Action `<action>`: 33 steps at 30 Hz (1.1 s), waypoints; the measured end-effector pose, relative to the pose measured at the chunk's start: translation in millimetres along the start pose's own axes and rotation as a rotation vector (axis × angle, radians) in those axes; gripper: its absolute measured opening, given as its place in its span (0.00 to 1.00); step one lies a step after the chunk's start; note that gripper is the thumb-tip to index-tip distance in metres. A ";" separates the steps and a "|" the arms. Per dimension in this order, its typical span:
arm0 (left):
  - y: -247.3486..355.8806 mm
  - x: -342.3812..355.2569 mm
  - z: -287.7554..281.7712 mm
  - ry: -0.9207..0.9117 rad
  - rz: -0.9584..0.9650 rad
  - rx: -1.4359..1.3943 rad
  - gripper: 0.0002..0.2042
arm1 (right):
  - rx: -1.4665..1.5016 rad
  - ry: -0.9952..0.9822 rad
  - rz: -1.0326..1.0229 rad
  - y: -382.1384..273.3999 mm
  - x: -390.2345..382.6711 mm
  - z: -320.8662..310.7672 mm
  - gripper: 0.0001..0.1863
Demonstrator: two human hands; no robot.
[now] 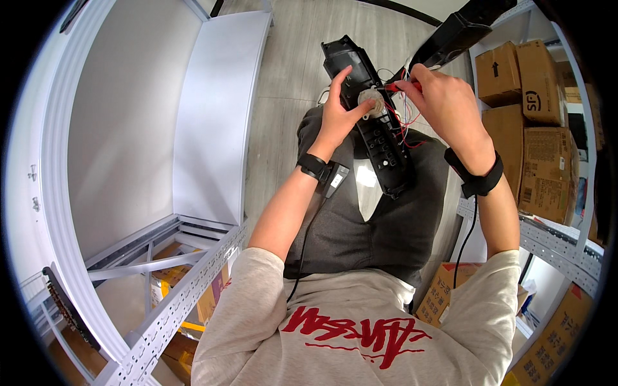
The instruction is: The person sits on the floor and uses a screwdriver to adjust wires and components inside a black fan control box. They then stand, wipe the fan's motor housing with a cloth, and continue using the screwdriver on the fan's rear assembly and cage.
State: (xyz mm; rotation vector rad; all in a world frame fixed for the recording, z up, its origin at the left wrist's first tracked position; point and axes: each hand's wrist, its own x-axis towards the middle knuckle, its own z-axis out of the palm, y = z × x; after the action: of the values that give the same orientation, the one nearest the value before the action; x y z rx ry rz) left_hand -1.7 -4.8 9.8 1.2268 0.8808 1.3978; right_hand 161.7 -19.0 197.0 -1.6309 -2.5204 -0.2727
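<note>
A long black plastic housing (393, 162) lies across my lap, tilted, with its hollow inner side up. Near its middle sits a round pale motor-like part (370, 101). My left hand (341, 116) grips the housing, thumb pressed on the round part and a finger stretched along the far portion. In the closed fingers of my right hand (447, 103) is a slim red-handled tool (412, 86), pointing left toward the round part. Its exact kind is hard to make out. Thin red and white wires (405, 119) hang in loops between the housing and my right hand.
Beyond my right hand rises a black upright piece (460, 35). Cardboard boxes (547, 174) fill the rack on the right. At left stands a white panel (219, 109) above a metal frame (187, 283). Black straps with cables (465, 248) circle both wrists.
</note>
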 end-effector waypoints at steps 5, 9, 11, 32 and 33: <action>-1.6 -0.8 -0.3 -0.043 -0.058 -0.086 0.40 | 0.052 0.022 -0.097 2.0 2.6 1.5 0.11; 4.8 -2.0 0.3 -0.066 -0.111 -0.148 0.40 | 0.116 0.069 -0.214 2.4 2.0 -0.4 0.08; 4.6 -1.4 -0.6 -0.062 -0.081 -0.110 0.40 | 0.154 0.121 -0.299 3.8 3.1 0.9 0.08; 7.8 -1.0 -0.5 -0.061 -0.080 -0.048 0.41 | 0.296 0.133 -0.220 4.0 -1.3 1.8 0.09; 7.7 -0.8 -0.7 -0.061 -0.080 -0.047 0.41 | 0.304 0.103 -0.154 1.3 -1.0 -0.7 0.09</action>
State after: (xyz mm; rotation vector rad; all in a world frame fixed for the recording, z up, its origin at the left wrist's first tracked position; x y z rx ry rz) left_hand -4.2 -7.0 16.8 1.1804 0.8416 1.3036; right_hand 163.3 -19.6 197.5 -1.2814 -2.4665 0.0130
